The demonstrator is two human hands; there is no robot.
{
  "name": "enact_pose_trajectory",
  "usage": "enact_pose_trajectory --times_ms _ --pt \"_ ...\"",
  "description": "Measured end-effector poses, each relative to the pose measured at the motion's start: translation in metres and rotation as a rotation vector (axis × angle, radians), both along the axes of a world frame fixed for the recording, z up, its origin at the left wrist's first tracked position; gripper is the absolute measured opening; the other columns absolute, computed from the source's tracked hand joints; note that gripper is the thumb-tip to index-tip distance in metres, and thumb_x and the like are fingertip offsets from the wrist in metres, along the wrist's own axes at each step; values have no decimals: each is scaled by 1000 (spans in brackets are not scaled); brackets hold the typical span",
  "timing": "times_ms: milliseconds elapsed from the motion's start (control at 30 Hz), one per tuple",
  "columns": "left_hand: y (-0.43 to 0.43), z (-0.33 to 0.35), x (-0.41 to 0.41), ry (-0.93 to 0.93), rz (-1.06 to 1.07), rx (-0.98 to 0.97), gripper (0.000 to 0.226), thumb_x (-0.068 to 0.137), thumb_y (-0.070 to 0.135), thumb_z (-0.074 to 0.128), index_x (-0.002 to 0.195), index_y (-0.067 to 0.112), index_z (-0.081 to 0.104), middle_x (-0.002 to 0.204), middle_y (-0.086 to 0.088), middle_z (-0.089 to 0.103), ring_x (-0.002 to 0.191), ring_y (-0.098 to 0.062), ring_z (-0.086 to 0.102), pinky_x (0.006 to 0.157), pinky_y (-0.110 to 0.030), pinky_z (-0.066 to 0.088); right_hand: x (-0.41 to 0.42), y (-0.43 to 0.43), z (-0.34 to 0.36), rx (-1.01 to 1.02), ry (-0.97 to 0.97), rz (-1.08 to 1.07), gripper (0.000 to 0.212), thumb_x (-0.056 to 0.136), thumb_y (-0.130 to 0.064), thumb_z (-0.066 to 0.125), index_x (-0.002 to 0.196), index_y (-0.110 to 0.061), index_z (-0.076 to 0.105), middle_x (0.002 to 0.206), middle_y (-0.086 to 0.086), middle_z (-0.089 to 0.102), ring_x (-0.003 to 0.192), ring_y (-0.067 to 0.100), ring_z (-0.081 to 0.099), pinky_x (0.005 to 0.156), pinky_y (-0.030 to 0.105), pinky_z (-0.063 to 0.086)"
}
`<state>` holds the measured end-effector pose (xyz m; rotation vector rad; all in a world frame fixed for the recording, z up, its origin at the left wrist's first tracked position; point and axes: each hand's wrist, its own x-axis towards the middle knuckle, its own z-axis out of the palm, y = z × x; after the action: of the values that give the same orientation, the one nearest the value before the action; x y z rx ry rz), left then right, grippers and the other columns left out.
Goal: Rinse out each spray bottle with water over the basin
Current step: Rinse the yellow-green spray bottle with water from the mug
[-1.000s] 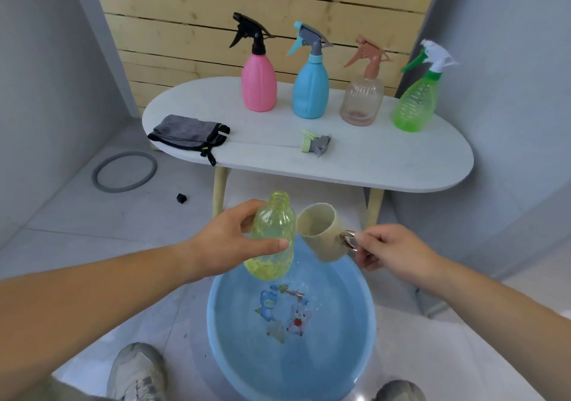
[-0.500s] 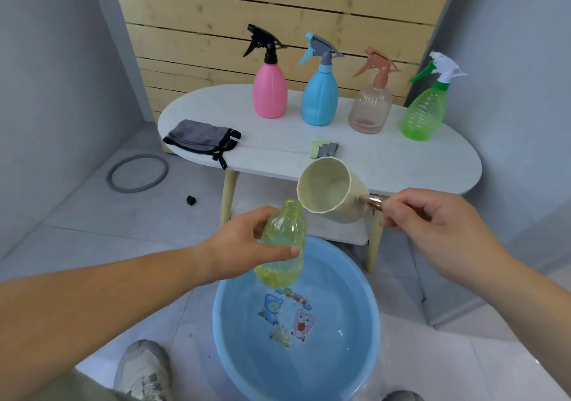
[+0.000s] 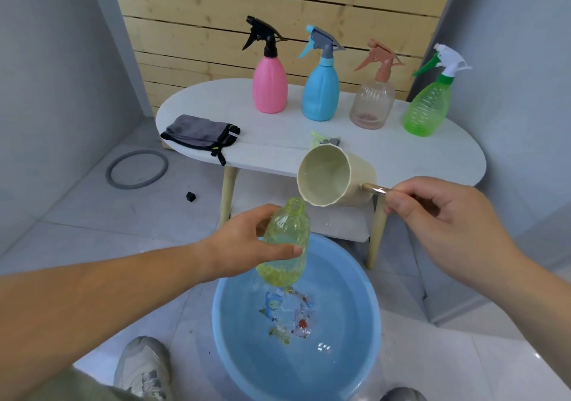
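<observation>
left hand (image 3: 244, 246): grips yellow bottle (image 3: 285, 247), uncapped, over blue basin (image 3: 367, 323)
right hand (image 3: 438, 218): pinches scoop (image 3: 333, 179) handle, mouth tipped just above bottle neck
hands: apart

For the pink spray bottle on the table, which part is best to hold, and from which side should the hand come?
Probably best: grip the pink spray bottle at its narrowing upper body, just below the black trigger head, coming from the front. It stands upright, the body tapers there, and the blue bottle stands beside it, so a sideways reach has less room.
</observation>
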<state>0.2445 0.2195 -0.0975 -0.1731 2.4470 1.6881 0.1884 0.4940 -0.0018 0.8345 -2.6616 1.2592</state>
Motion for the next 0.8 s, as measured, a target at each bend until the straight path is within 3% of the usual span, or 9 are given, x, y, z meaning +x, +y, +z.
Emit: enact_pose_trajectory --times_ms 167,367,800 --pt "1 -1 0 0 -1 1 49 76 33 92 119 30 67 108 10 77 106 -8 72 101 -41 58 -1 0 -2 24 48 6 17 91 -24 62 75 -29 67 76 -8 63 68 9 53 60 10 37" --pt "1 -1 -1 -7 -3 -2 51 76 33 91 121 31 67 108 11 77 107 -7 72 101 -40 58 -3 1 -4 32 120 29 17 94 -31 61 78 -33 66 80 -8 64 79 19 59 67 25 43" --pt "2 -3 1 -14 -13 -4 46 77 30 91 116 30 68 107 10 77 106 -7 72 101 -39 58 -5 1 -6 49 208 42 15 91 -33 56 86 -28 70 83 -10 66 79 17 61 70 32 44"
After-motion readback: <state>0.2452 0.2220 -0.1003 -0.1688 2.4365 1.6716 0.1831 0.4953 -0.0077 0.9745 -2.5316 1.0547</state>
